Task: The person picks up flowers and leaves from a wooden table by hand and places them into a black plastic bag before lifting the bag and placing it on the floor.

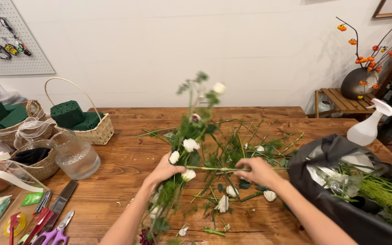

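Bouquet (188, 136) — white blooms, green stems — gripped by left hand (163, 169); right hand (258, 171) pinches one stem (214, 169).

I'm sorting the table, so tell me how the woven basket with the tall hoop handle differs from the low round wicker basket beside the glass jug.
The pale woven basket with the tall hoop handle is boxy and holds dark green foam blocks; the low round wicker basket has no handle showing and holds something dark. The first stands behind the clear glass jug, the second to its left. Both sit on the wooden table.
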